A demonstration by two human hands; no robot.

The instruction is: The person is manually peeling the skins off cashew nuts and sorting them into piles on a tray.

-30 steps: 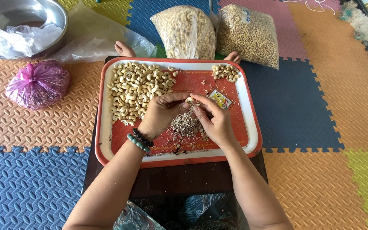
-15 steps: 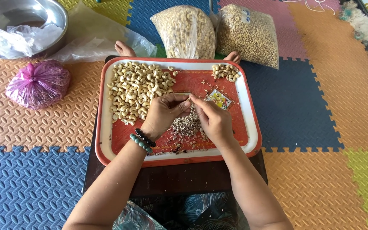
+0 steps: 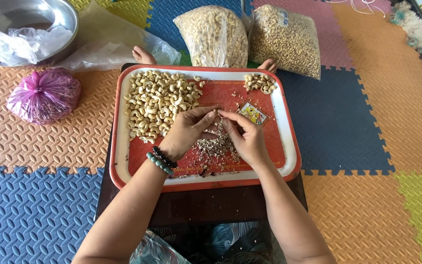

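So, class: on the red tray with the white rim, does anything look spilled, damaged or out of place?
Nothing looks amiss on the red tray with the white rim. The brownish crumbly husk scraps lie heaped under the left hand and right hand, apart from the big pile of pale cashew kernels.

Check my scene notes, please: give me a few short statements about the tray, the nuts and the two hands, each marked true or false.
1. The red plastic tray with a white rim holds a large pile of pale cashew nuts on its left side. True.
2. The left hand and right hand meet fingertip to fingertip above a heap of brown skin scraps. True.
3. The beaded bracelets sit on the right wrist. False: the left wrist.
4. The purple tied plastic bag lies on the tray. False: on the foam mat, left of the tray.
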